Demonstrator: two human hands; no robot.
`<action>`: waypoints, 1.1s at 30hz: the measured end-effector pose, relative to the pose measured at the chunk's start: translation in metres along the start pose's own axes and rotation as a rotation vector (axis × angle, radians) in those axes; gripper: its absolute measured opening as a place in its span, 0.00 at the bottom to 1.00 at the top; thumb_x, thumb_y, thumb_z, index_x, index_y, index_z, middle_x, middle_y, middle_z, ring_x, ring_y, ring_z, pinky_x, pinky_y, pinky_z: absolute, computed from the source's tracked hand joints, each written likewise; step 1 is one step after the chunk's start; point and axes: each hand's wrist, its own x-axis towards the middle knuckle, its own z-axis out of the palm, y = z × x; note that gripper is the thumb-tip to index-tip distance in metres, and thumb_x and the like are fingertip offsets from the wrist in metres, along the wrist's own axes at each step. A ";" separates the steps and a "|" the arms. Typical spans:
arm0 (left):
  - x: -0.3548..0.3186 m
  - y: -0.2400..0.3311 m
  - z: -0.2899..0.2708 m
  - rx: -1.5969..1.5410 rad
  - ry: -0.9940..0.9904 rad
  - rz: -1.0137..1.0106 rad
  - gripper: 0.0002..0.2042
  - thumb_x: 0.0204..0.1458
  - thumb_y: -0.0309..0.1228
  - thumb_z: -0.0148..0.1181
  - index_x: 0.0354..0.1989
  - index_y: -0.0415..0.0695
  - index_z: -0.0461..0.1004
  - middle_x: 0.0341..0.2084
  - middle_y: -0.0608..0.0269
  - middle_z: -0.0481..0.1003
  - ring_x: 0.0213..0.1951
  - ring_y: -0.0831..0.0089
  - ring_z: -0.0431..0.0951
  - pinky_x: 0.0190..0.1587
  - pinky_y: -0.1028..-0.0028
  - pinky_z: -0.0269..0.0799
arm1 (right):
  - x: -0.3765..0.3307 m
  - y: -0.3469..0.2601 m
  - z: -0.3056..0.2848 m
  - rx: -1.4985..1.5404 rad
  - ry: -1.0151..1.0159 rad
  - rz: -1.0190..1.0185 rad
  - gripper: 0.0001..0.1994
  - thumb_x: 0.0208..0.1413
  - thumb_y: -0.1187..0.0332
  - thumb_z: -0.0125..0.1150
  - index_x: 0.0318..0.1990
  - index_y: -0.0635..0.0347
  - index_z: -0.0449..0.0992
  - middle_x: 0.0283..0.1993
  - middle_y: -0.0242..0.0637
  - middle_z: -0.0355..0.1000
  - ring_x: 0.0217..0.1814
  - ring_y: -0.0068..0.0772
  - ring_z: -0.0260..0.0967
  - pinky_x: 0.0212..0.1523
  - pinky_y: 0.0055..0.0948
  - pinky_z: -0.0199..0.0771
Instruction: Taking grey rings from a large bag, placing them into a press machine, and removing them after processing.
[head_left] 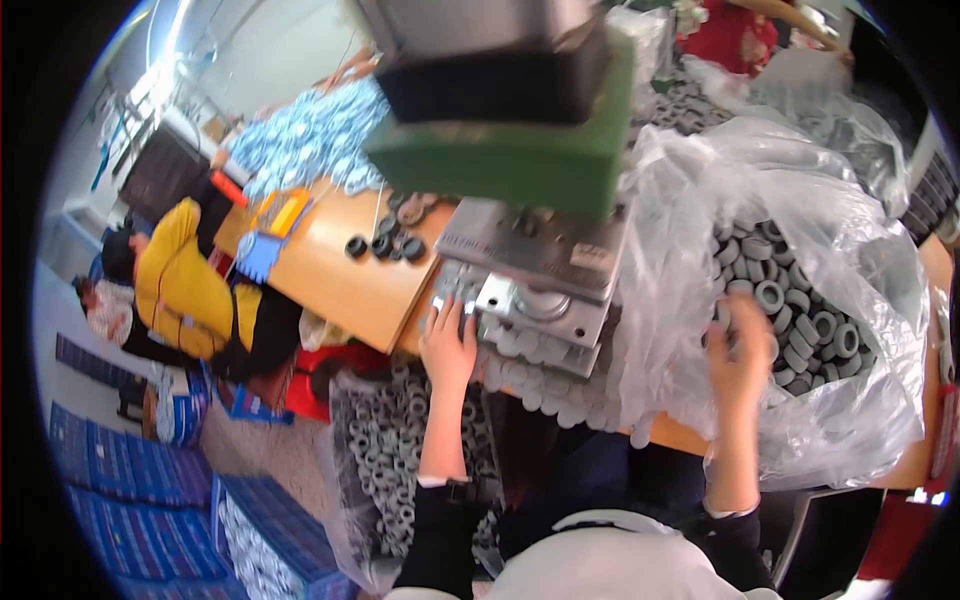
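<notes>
My left hand (448, 345) lies at the left side of a press's metal die (545, 305), its fingers stretched forward beside small grey pieces at the die's edge. No thing shows in its grip. Over the die sits a steel upper plate (530, 245) under the green press head (500, 165). My right hand (742, 350), blurred by motion, is at the left part of a heap of grey rubber-like rings (800, 315) in a large transparent plastic bag (680, 220). Whether its fingers hold a ring cannot be made out. Flat grey discs joined in sheets (545, 385) hang along the table's front edge.
Below left stands a lined container of grey rings (385, 460). Several dark rings (385, 243) and a blue glove (258, 256) lie on the wooden table (340, 290). Pale blue pieces (310, 140) are heaped beyond. A person in yellow (185, 285) sits left, near blue crates (130, 490).
</notes>
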 end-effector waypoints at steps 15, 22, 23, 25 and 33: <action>0.036 0.165 -0.058 -0.754 0.287 -0.147 0.12 0.32 0.28 0.65 0.26 0.42 0.70 0.22 0.57 0.68 0.29 0.59 0.69 0.35 0.61 0.63 | 0.015 0.043 -0.050 0.038 -0.128 0.081 0.28 0.44 0.75 0.66 0.56 0.62 0.66 0.57 0.40 0.64 0.56 0.37 0.62 0.55 0.34 0.61; 0.019 0.169 -0.026 -0.618 0.383 -0.062 0.24 0.36 0.30 0.68 0.44 0.40 0.69 0.38 0.53 0.72 0.45 0.54 0.71 0.53 0.61 0.63 | -0.016 -0.036 -0.033 0.502 -0.124 -0.179 0.15 0.51 0.72 0.65 0.46 0.69 0.74 0.50 0.43 0.73 0.35 0.36 0.70 0.32 0.29 0.70; 0.013 0.168 -0.033 -0.644 0.393 -0.082 0.24 0.37 0.32 0.69 0.46 0.40 0.70 0.39 0.54 0.73 0.45 0.55 0.72 0.53 0.61 0.63 | -0.016 -0.051 -0.028 0.522 -0.125 -0.191 0.15 0.51 0.72 0.65 0.46 0.69 0.74 0.50 0.43 0.73 0.35 0.36 0.70 0.32 0.29 0.70; -0.005 0.152 -0.045 -0.605 0.476 -0.071 0.24 0.37 0.32 0.69 0.46 0.40 0.70 0.39 0.54 0.74 0.43 0.55 0.73 0.53 0.62 0.63 | -0.017 -0.074 -0.008 0.541 -0.100 -0.227 0.11 0.52 0.73 0.63 0.41 0.69 0.76 0.48 0.48 0.73 0.35 0.43 0.72 0.33 0.35 0.71; -0.143 -0.052 -0.061 -0.008 0.359 -0.914 0.48 0.43 0.45 0.66 0.63 0.26 0.44 0.62 0.33 0.49 0.64 0.45 0.48 0.66 0.57 0.42 | 0.009 -0.127 0.069 0.326 -0.320 0.032 0.20 0.40 0.65 0.73 0.38 0.70 0.75 0.31 0.46 0.76 0.35 0.36 0.74 0.37 0.31 0.71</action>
